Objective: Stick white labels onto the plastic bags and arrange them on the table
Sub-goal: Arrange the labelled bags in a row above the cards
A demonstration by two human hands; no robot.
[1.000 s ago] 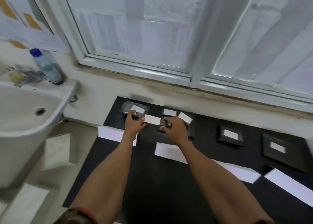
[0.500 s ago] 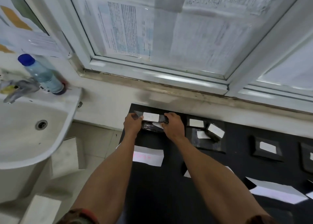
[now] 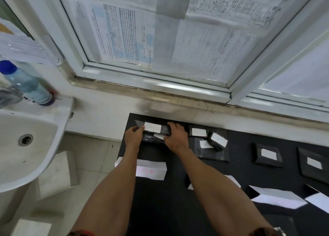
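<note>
A black plastic bag [image 3: 164,129] with a white label [image 3: 152,127] on it lies at the far left corner of the black table [image 3: 160,200]. My left hand [image 3: 132,136] grips its left end and my right hand [image 3: 176,137] grips its right end. Under it lies another bag [image 3: 151,140] with a label partly showing. To the right several more labelled black bags lie in a row: a cluster [image 3: 211,146], one [image 3: 268,154] further right, and one [image 3: 313,163] near the edge.
White paper strips [image 3: 151,169] [image 3: 277,196] lie along the table's middle. A white sink [image 3: 26,146] with a blue-capped bottle [image 3: 26,84] stands left. A window [image 3: 160,39] covered with printed papers runs along the back wall.
Both hands have carried the labelled bag from the table's middle back to the far left corner, onto another bag. The view has shifted left and closer.
</note>
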